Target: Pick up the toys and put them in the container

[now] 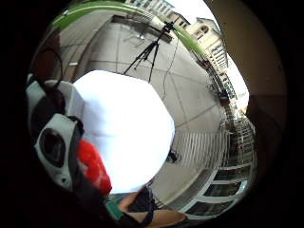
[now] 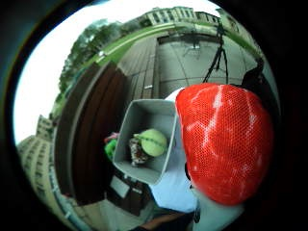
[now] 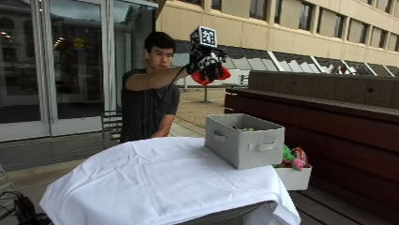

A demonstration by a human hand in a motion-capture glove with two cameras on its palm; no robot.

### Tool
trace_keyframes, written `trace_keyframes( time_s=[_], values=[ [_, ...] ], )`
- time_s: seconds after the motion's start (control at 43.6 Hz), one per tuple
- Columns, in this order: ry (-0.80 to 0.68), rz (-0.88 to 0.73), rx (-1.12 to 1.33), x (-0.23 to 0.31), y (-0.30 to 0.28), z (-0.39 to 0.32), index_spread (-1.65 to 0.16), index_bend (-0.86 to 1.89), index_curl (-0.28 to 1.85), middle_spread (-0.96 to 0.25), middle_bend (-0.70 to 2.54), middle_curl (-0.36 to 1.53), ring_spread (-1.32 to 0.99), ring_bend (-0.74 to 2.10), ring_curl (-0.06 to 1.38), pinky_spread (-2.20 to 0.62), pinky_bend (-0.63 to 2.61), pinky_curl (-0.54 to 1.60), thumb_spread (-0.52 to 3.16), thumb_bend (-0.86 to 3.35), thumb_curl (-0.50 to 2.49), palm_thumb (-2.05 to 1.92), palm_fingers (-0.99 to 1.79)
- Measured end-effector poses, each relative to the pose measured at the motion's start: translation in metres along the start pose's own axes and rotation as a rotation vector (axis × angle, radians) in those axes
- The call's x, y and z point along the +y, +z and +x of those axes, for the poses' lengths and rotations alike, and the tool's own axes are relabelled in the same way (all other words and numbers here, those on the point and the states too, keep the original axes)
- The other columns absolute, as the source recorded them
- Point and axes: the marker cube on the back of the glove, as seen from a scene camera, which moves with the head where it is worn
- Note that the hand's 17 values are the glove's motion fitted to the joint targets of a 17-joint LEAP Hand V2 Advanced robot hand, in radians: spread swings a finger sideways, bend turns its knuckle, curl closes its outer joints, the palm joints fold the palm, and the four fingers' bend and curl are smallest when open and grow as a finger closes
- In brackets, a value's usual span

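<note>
We see a red toy held high in the air in the gloved right hand, raised well above the table at about the height of the person's head. The fingers are curled around it, so that red shows below and at both sides of the glove in the outside view. In the thumb side palm view the same toy fills much of the picture: a rounded red body with a fine mesh texture and pale streaks, lying right against the palm.

Below and to the right of the hand in the outside view stands the grey container, a fabric box with a handle on its near end and another on its long side, set at the right end of the table. It is well apart from the toy. From the palm we look down into it and find a round yellow-green toy beside a darker, mottled toy on its floor.

A white cloth covers the table. Just right of the table, lower than the container, a small white box holds green and pink toys. Behind runs a long dark wooden bench. In the little finger side view a camera tripod stands on the paving beyond the table.
</note>
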Motion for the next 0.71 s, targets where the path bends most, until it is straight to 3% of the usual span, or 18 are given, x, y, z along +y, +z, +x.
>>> trace_keyframes(
  time_s=[0.367,0.71],
  values=[
    [-0.201,0.007,-0.026,0.031,-0.001,-0.158,-0.37,0.37,0.72,-0.44,0.7,0.66,-0.45,1.05,0.5,-0.47,0.88,0.41,0.43,0.12,1.01,0.69,1.12],
    [-0.239,-0.07,-0.094,0.039,0.055,-0.2,-0.39,0.26,0.77,-0.44,0.63,0.67,-0.44,1.05,0.5,-0.47,0.88,0.41,0.48,0.07,1.05,0.68,1.09]
  ],
)
